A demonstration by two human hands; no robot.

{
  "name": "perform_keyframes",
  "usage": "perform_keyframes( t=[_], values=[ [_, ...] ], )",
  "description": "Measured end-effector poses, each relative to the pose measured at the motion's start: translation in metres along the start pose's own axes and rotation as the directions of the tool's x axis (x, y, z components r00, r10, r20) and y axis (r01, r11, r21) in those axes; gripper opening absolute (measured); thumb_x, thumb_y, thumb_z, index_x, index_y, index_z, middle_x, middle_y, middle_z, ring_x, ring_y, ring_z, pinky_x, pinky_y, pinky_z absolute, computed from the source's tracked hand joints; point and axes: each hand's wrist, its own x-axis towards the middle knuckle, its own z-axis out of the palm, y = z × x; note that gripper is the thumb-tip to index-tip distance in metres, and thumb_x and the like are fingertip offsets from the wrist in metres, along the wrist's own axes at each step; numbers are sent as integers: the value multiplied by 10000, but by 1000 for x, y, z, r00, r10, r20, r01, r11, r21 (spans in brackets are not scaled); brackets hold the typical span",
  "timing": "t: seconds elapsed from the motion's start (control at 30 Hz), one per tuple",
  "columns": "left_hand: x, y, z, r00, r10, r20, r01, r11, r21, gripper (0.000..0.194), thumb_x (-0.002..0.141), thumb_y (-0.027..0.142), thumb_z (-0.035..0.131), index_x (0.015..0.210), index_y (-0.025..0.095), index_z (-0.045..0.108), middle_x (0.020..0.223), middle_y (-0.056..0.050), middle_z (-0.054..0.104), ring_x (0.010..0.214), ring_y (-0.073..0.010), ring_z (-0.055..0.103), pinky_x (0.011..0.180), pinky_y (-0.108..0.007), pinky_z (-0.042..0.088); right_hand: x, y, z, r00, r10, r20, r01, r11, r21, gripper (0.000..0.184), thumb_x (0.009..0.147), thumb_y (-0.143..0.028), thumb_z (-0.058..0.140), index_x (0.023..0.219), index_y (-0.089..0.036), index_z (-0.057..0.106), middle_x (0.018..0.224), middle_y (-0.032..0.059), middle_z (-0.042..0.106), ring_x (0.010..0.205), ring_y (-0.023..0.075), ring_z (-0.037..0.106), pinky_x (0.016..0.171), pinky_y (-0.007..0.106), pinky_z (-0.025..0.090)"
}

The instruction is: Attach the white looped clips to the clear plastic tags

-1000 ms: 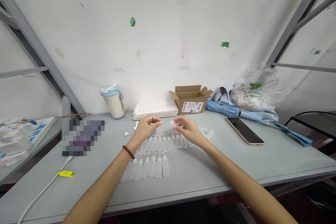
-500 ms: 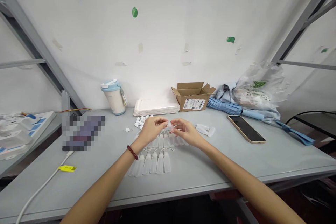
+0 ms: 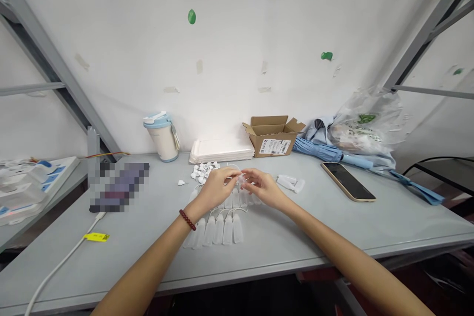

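Note:
My left hand (image 3: 219, 188), with a beaded bracelet on its wrist, and my right hand (image 3: 262, 187) meet over the middle of the desk. Between their fingertips is a small translucent plastic bottle (image 3: 241, 179), largely hidden by the fingers. Both hands are closed in a pinch on it. Below them lie two rows of similar squeeze bottles (image 3: 218, 230), with thin curved white tubes at their tops. A heap of small white caps (image 3: 203, 172) sits just beyond my left hand, and one stray cap (image 3: 181, 182) lies to its left. To the right rest a few bottles without tubes (image 3: 291, 182).
At the back stand a tumbler (image 3: 163, 137), a stack of white trays (image 3: 222, 150) and an open cardboard box (image 3: 274, 138). A phone (image 3: 348, 181), a folded blue umbrella (image 3: 322, 149) and a plastic bag (image 3: 365, 126) are at right. A pixelated object (image 3: 120, 187) with a white cable lies left.
My left fingers have moved slightly right, closer to my right fingers around the bottle. More of the cap heap shows now. The whole view has shifted a little.

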Motion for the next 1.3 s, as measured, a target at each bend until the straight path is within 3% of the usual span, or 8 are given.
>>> perform_keyframes(
  t=[0.17,0.27,0.4,0.67,0.83,1.1,1.3],
  values=[
    [-1,-2,0,1000,8,6,-9,999,48,284,817,152,461,1016,187,661,1015,-42,697,882,-170,654,754,-291,551,1,-1,2,996,-32,-82,34,999,15,295,770,-330,591,1024,-182,568,901,55,621,738,153,599,591,276,505],
    [-2,-2,1,996,83,34,-87,987,136,343,831,159,456,1137,207,603,1080,-50,676,885,-183,656,766,-317,546,2,-1,0,991,-52,-119,57,998,33,288,767,-348,594,1003,-184,582,935,60,625,728,147,591,580,274,503],
    [-3,-1,2,974,190,122,-213,951,225,421,842,157,471,1260,194,500,1179,-80,623,1043,-219,592,882,-382,497,4,0,-2,984,-49,-172,64,994,84,288,750,-361,613,977,-185,585,918,54,624,706,142,594,569,275,510],
    [-5,-2,2,957,244,159,-276,933,231,413,861,157,453,1269,214,484,1275,-76,557,1175,-219,508,971,-414,439,3,-5,-3,987,-13,-162,44,981,189,303,734,-381,636,948,-176,572,899,57,629,754,164,620,589,290,521],
    [-5,0,1,964,228,140,-253,947,198,398,853,171,467,1246,224,509,1230,-66,591,1127,-217,537,935,-396,459,2,-11,-3,988,33,-152,8,965,261,327,717,-383,658,957,-183,562,827,36,631,723,156,614,571,281,517],
    [-3,5,1,999,54,10,-54,986,157,318,839,201,488,1149,218,557,1130,-71,625,1024,-222,582,785,-348,515,1,-17,-8,993,109,-42,-79,891,448,317,682,-347,704,924,-175,590,853,50,669,728,172,648,610,290,515],
    [-3,7,1,996,86,13,-87,985,149,315,823,228,543,1138,209,547,1098,-67,630,1006,-215,578,768,-334,512,1,-15,-10,991,131,-3,-110,839,533,293,685,-314,708,917,-169,602,922,77,689,739,163,643,629,296,523]
  ],
)
